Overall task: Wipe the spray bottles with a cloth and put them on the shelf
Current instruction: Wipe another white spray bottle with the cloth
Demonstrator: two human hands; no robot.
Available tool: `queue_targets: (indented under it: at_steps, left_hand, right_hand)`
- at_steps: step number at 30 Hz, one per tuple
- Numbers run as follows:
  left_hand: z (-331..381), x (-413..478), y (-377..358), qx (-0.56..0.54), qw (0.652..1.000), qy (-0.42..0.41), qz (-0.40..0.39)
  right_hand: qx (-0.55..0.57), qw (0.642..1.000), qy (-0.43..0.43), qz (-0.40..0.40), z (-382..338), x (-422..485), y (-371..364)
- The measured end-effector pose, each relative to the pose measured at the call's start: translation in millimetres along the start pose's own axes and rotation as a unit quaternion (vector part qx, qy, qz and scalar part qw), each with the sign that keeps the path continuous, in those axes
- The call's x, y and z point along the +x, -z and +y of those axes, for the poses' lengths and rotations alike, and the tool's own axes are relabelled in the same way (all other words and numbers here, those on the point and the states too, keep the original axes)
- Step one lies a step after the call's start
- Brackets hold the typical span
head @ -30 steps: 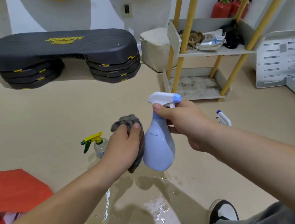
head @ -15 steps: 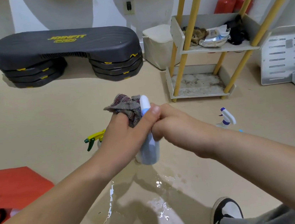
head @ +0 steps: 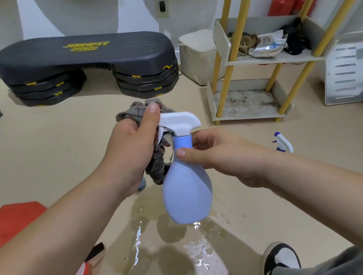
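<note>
Head view, single moment.

- Your right hand (head: 221,153) pinches the pale blue, pear-shaped plastic spray bottle (head: 186,194) at its blue neck collar, thumb in front and fingers curled behind. The bottle hangs upright in the air above the beige floor (head: 63,151), with its white trigger head pointing left.
- Your left hand (head: 129,150) is clenched around the grey-brown knitted cloth (head: 157,170). The thumb presses the cloth against the nozzle end of the trigger head. The cloth bunches above your thumb and hangs below your palm, touching the bottle's shoulder.
- A wet, shiny patch (head: 201,251) lies on the floor directly under the bottle.
- A second spray bottle, white with a dark blue nozzle (head: 283,144), stands on the floor just right of your right wrist.
- The white two-tier shelf with yellow poles (head: 274,60) stands at upper right, well apart from both bottles. The upper tier holds rags and a crumpled packet; the lower tier looks stained.
- A black step platform (head: 83,55) sits along the far wall.
</note>
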State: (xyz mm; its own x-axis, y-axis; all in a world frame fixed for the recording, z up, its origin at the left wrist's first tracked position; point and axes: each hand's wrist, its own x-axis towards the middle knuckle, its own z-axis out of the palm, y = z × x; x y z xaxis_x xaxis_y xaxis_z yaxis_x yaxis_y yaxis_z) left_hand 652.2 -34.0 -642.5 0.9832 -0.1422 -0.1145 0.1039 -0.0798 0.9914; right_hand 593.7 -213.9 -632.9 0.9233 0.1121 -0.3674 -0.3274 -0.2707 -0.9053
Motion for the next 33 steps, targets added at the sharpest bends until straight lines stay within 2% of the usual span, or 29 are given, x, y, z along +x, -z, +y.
queue_targets:
  at_steps: [3,6,8,11,14,17,20,24,29,31,33]
  left_hand:
    - [5,-2,-2,-0.041,0.999,0.034,-0.007]
    - [5,2,-1,-0.040,0.992,0.087,0.078]
    - [5,3,1,-0.002,0.988,0.109,0.112]
    - [6,-6,-6,0.090,0.987,0.103,0.084]
    - [5,-26,-25,0.061,0.994,0.094,0.002]
    - [5,-37,-35,0.065,0.995,0.073,-0.035]
    - [13,-33,-27,0.074,0.996,0.032,-0.038]
    - [15,-18,-6,0.017,0.994,0.105,0.035]
    - [-2,-16,-3,0.056,0.987,0.151,0.011]
    - [-1,-17,-7,0.038,0.989,0.141,-0.003]
    - [3,-17,-11,0.038,0.995,0.092,0.001]
  right_hand:
    - [0.010,1.000,0.010,0.000,-2,-1,-1]
    - [0.007,1.000,-0.008,0.030,-2,0,3]
    - [0.025,0.998,-0.029,0.054,0,0,7]
    - [0.045,0.995,-0.041,0.084,3,1,8]
    - [0.055,0.993,-0.029,0.096,2,2,5]
    - [0.057,0.995,-0.011,0.086,-1,3,1]
    - [0.048,0.995,-0.020,0.084,-2,5,3]
    - [0.111,0.989,-0.046,0.082,-6,5,14]
    - [0.145,0.980,-0.066,0.120,-8,4,19]
    - [0.141,0.979,-0.076,0.126,-10,3,18]
    - [0.140,0.979,-0.079,0.129,-12,2,17]
